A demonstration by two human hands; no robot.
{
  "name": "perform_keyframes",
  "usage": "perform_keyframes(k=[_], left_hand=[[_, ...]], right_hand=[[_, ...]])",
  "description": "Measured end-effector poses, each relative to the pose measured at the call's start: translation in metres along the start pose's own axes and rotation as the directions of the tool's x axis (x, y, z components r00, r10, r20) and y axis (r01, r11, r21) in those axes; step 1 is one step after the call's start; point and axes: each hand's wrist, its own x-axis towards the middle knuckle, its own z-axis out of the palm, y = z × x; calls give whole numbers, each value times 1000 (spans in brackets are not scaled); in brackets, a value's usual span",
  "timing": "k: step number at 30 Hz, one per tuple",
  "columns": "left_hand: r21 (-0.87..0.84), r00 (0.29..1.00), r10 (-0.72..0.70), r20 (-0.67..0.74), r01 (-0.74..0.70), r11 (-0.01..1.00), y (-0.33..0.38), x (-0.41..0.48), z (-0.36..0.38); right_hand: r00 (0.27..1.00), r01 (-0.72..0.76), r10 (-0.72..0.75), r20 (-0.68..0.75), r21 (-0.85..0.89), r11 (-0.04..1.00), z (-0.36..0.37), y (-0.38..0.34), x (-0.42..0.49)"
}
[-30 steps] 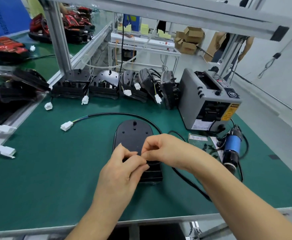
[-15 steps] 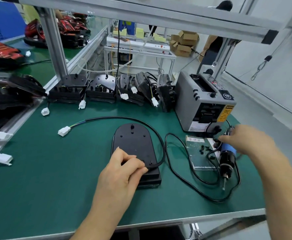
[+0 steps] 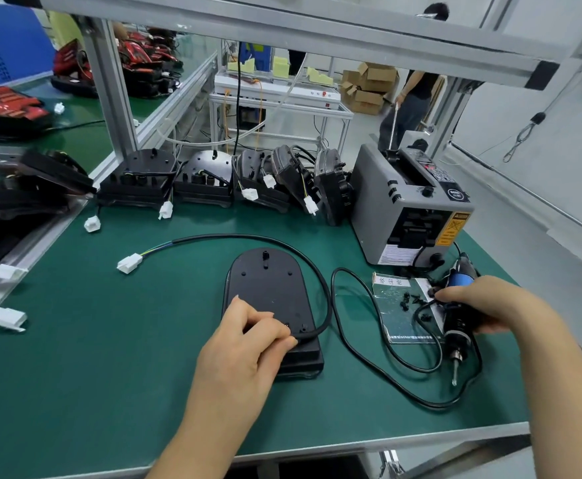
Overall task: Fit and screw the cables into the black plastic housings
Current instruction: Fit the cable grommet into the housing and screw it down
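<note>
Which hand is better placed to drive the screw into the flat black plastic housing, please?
The right hand: it grips the blue-and-black electric screwdriver beside the loose black screws, while the left hand holds the black cable in the flat black plastic housing.

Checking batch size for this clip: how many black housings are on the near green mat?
6. One housing lies under the left hand; five line the back row, left of the grey machine. The dark pile far left may hide more.
</note>
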Motion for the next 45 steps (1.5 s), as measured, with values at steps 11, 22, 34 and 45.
perform_keyframes(k=[11, 22, 34, 45], left_hand=[[11, 1000, -11, -16, 11, 1000, 2, 0, 0], [23, 1000, -15, -3, 15, 1000, 4, 1, -1], [-18, 1000, -12, 8, 12, 1000, -1, 1, 0], [-7, 1000, 13, -4, -13, 1000, -3, 1, 1]], right_hand=[[978, 8, -178, 104, 844, 536, -14, 23, -38], [830, -6, -558, -8, 1000, -23, -2, -35, -82], [774, -76, -633, 5, 994, -84, 26, -98, -98], [694, 222, -680, -238, 969, -112, 58, -150, -119]])
